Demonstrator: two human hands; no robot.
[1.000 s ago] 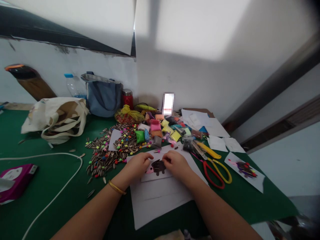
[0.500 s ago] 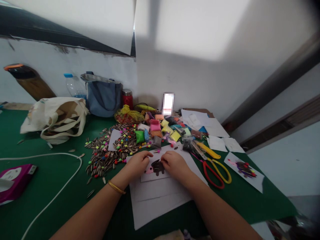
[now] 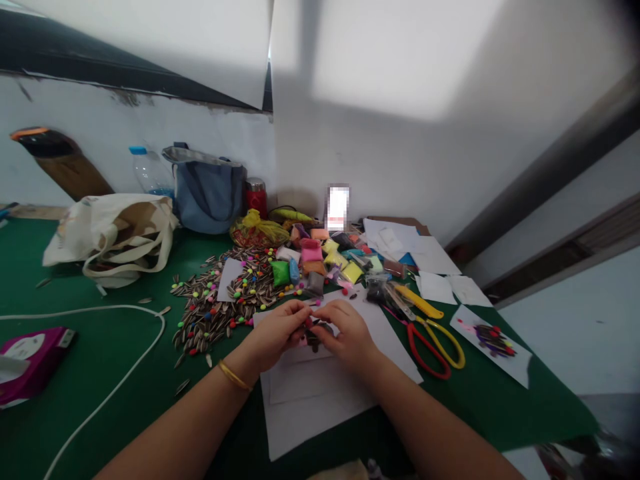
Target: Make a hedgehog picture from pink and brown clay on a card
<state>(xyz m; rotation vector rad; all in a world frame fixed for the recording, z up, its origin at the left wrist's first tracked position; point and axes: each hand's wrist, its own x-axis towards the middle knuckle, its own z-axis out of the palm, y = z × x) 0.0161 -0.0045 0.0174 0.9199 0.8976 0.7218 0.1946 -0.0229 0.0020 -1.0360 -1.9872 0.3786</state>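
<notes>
The left hand (image 3: pixel 273 337) and the right hand (image 3: pixel 349 337) had come together since before, both closed on something too small to tell, just above the dark seed figure (image 3: pixel 315 341), which lay on white paper (image 3: pixel 320 420).

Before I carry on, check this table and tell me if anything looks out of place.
The striped seeds and small coloured balls lie in a loose, spilled-looking heap on the green tablecloth, just beyond the left hand. A few stray seeds sit apart from the heap.
</notes>
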